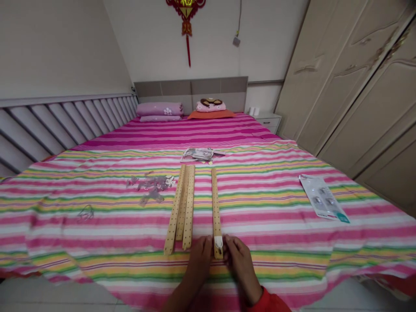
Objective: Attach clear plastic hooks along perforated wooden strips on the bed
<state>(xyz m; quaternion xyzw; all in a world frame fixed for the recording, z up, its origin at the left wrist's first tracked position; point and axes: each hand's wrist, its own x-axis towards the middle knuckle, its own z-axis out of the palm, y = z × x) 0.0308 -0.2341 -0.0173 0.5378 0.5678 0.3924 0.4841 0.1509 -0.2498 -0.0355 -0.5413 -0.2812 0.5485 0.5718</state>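
A single perforated wooden strip lies lengthwise on the striped bedsheet. At its near end sits a small white clip. My left hand and my right hand pinch that near end from either side, fingertips pressed on the clip. To the left lie several more wooden strips bundled side by side, untouched.
A pile of clear plastic bits lies left of the strips, a small wire piece further left. A flat packet lies beyond the strips, a blister pack at the right. Pillows, a headboard and a wardrobe surround the bed.
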